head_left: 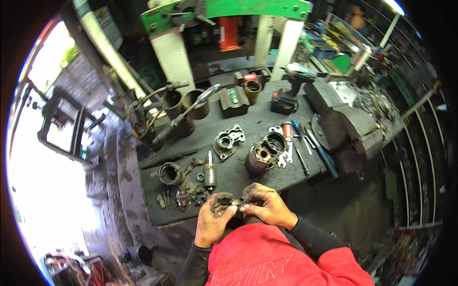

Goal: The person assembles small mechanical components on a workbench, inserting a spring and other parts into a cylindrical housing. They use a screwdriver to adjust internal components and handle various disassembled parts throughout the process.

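My left hand (213, 218) and my right hand (268, 207) meet in front of my body, just off the near edge of the workbench (186, 220). Both pinch a small, dull metal piece (237, 202) between thumbs and fingertips; its exact kind is too small to tell. Beyond my left hand lie a gear-like part (182, 199) and several small dark pieces. An upright motor armature (210, 172) stands behind them. Left of it sits a ring-shaped housing (171, 174). Farther in are a cast metal housing (229, 141) and a round motor body (260, 162).
A large bench vise (343, 131) is mounted at the right. Beside it lie wrenches (285, 156), a red-handled screwdriver (287, 131) and a blue-handled tool (324, 155). A cordless power tool (288, 93) stands behind, and dark metal cans (196, 102) at the back left. A green-topped press frame (253, 8) rises beyond.
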Available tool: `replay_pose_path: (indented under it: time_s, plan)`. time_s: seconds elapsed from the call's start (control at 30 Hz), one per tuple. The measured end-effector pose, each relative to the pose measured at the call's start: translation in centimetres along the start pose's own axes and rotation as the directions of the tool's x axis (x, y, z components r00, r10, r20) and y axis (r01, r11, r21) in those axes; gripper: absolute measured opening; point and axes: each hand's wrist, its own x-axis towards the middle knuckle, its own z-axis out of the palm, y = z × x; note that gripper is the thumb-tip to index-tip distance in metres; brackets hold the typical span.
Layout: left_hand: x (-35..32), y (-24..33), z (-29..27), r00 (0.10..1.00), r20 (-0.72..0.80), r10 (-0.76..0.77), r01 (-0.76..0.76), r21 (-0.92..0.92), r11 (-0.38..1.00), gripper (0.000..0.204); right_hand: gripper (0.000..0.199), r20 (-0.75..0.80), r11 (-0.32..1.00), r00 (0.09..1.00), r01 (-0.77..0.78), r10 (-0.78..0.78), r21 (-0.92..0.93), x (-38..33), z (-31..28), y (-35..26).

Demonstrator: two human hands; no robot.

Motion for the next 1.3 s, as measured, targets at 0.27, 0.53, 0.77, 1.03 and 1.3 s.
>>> replay_pose_path:
  time_s: [0.27, 0.53, 0.77, 1.03, 1.3]
  plan:
    - [4.9, 0.9, 1.7, 0.944, 0.310, -0.114, 0.062, 0.173, 0.983, 0.031, 0.023, -0.268, 0.949, 0.963, -0.101, 0.019, -0.299, -4.1, -1.1, -0.7]
    - [7.5, 2.1, 5.3, 0.940, 0.323, -0.107, -0.011, 0.342, 0.940, 0.030, 0.024, -0.340, 0.963, 0.905, -0.205, 0.255, 0.176, -4.8, -5.4, 1.6]
    - [9.1, 0.4, 11.1, 0.979, 0.120, -0.162, 0.122, 0.286, 0.951, 0.023, 0.027, -0.078, 0.860, 0.922, -0.319, 0.379, 0.399, -3.1, -11.7, 4.2]
    - [9.6, -1.1, 13.7, 0.983, -0.033, -0.180, 0.183, 0.183, 0.966, 0.021, 0.028, 0.030, 0.916, 0.951, -0.303, 0.307, 0.261, -1.5, -15.2, 6.2]
    - [10.1, -1.7, 13.2, 0.999, -0.034, -0.014, 0.022, 0.226, 0.974, 0.024, 0.028, -0.079, 0.993, 0.995, 0.047, -0.056, -0.110, -0.3, -14.6, 4.7]
